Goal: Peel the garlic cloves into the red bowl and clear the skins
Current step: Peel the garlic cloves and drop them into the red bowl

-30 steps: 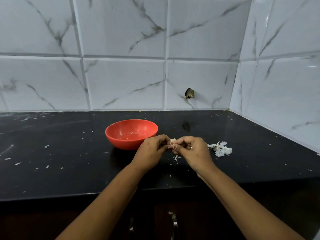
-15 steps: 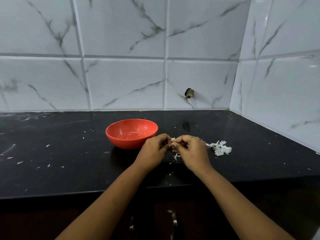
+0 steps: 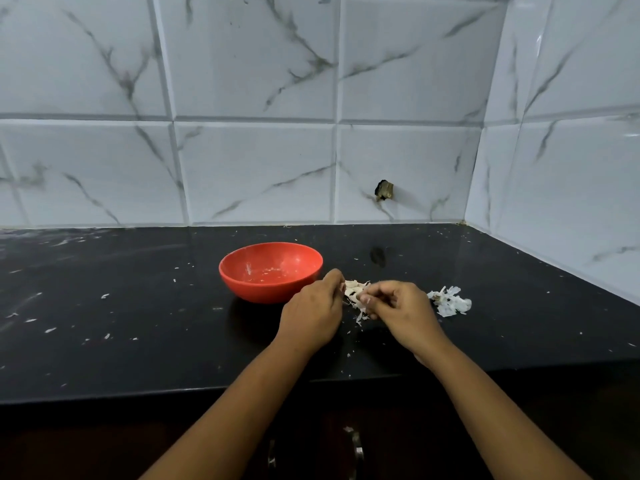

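Head view, looking down at a black surface (image 3: 138, 306) w/ white marble-look tiles (image 3: 252, 174) behind & to the right.

Left grip (image 3: 311, 317) & right grip (image 3: 401, 313) meet near mid-frame, just above the surface, knuckles up. Btwn them is the garlic (image 3: 355, 289), a pale piece w/ papery skin partly loose. Left grip is curled round its left end. Right grip pinches the right end btwn thumb & forefinger, other fingers tucked under. Both are grasping the garlic, neither is released. Can't tell if the garlic touches the surface or is held clear of it.

A few skin flakes (image 3: 360, 318) sit just below the garlic, by the right thumb.

Red bowl (image 3: 263, 292) stands upright on the surface just left of & behind the left grip, near it; touching or not, can't tell. Inside: only small pale bits & smears on the bottom.

Skin pile (image 3: 450, 303), white & crumpled, lies on the surface just right of the right grip.

Tiny white specks are scattered over the surface, mostly the left half. A dark hole (image 3: 383, 191) sits in the back tile above the surface, w/ its reflection below it. Cabinet handles (image 3: 356, 445) show dimly under the front edge, btwn the forearms.
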A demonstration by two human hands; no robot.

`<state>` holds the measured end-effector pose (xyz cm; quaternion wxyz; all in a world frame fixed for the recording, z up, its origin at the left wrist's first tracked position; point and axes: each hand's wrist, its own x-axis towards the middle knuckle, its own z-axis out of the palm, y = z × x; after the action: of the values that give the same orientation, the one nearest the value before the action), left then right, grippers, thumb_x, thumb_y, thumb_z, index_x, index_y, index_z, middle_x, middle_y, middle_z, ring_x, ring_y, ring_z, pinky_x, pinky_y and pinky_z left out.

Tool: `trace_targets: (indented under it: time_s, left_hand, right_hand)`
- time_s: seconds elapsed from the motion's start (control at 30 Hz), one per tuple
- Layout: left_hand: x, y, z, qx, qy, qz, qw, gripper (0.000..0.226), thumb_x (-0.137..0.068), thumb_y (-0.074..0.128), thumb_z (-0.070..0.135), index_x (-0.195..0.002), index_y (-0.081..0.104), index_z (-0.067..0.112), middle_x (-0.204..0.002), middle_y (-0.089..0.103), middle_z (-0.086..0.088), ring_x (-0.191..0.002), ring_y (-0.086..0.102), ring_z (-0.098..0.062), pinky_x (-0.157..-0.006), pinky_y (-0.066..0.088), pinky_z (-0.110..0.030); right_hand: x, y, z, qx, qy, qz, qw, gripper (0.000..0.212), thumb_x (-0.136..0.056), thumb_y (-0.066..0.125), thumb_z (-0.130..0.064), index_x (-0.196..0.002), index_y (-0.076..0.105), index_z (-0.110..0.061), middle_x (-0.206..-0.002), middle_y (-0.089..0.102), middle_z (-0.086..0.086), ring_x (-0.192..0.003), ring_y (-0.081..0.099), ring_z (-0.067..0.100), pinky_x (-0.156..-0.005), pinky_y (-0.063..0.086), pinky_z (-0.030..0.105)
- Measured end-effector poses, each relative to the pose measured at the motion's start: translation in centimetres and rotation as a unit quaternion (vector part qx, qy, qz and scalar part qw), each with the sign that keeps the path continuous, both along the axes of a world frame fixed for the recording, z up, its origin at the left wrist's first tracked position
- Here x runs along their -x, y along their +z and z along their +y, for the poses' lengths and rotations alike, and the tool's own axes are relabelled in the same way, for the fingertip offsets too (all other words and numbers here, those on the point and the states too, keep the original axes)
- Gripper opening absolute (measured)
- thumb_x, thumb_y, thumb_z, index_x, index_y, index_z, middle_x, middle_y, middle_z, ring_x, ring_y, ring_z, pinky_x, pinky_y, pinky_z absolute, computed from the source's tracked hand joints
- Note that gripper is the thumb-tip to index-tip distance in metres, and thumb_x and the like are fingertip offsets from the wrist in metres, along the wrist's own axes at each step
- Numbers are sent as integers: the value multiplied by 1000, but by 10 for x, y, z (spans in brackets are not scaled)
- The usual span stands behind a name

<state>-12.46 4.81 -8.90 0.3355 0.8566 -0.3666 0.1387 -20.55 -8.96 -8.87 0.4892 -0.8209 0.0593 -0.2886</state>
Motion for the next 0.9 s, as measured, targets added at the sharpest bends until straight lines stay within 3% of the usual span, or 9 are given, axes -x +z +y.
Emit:
trace_targets:
  time_s: [0.1, 0.2, 0.3, 0.4, 0.47, 0.57, 0.67, 0.8, 0.9]
  left_hand:
    - [0, 0, -3, -34, 16, -22, 999, 14, -100, 36, 33, -92, 44, 24, -94, 62, 0, -89, 58, -28, -66, 40, -34]
    - [1, 0, -3, -54, 34, -40, 997, 21, -99, 39, 35, -95, 53, 20, -97, 63, -2, -93, 58, -27, -66, 37, -32]
    - [3, 0, -3, -55, 42, -48, 996, 26, -99, 41, 39, -92, 57, 19, -94, 65, -1, -91, 59, -26, -64, 37, -32]
    - [3, -1, -4, -65, 41, -56, 995, 25, -97, 44, 39, -92, 57, 19, -96, 65, -1, -93, 59, -25, -64, 36, -31]
    - [4, -1, -5, -63, 39, -57, 996, 22, -96, 46, 38, -95, 58, 19, -97, 65, -1, -94, 58, -25, -65, 36, -31]
    - [4, 1, -4, -49, 38, -59, 996, 18, -94, 49, 36, -97, 55, 20, -96, 64, 0, -92, 58, -24, -67, 40, -32]
    - [4, 0, -4, -42, 31, -51, 997, 16, -93, 52, 34, -100, 50, 20, -97, 63, 1, -91, 59, -24, -70, 47, -36]
    - [5, -2, -3, -42, 27, -61, 997, 15, -92, 52, 31, -102, 48, 20, -98, 63, 1, -91, 59, -24, -69, 44, -35]
    - [7, -1, -4, -53, 24, -64, 996, 13, -92, 51, 29, -101, 49, 19, -97, 64, 1, -91, 58, -25, -67, 42, -35]
  right_hand:
    - [8, 1, -7, 75, 0, 58, 996, 9, -87, 68, -12, -81, 73, -15, -72, 70, 2, -60, 60, 4, -65, 48, 17]
    - [11, 2, -8, 178, -11, 110, 978, 7, -88, 69, -19, -84, 75, -19, -75, 68, -10, -71, 61, 0, -68, 44, 12]
    - [13, 3, -9, 183, -2, 115, 976, 11, -86, 70, -17, -81, 74, -26, -76, 67, -15, -75, 62, -4, -68, 42, 7]
    - [14, 4, -9, 201, -11, 105, 974, 8, -84, 72, -16, -84, 76, -23, -79, 69, -13, -80, 62, -2, -73, 44, 11]
    - [15, 7, -7, 190, -18, 86, 978, 7, -82, 75, -14, -82, 77, -20, -75, 69, -13, -74, 63, -3, -71, 47, 14]
    - [17, 23, -7, 158, -38, 20, 987, 8, -81, 74, -8, -81, 76, -16, -69, 66, -16, -66, 60, -10, -64, 42, 4]
    - [20, 35, -4, 144, -65, -33, 987, 6, -82, 73, -10, -83, 76, -15, -73, 69, -10, -67, 60, -7, -63, 42, 4]
    - [17, 16, 4, 255, -41, 132, 957, 11, -84, 69, -8, -80, 75, -16, -76, 68, -5, -68, 59, 3, -69, 47, 15]
    - [14, 17, 3, 239, -38, 145, 959, 9, -84, 70, -8, -80, 75, -15, -78, 71, -2, -69, 61, 5, -65, 44, 10]
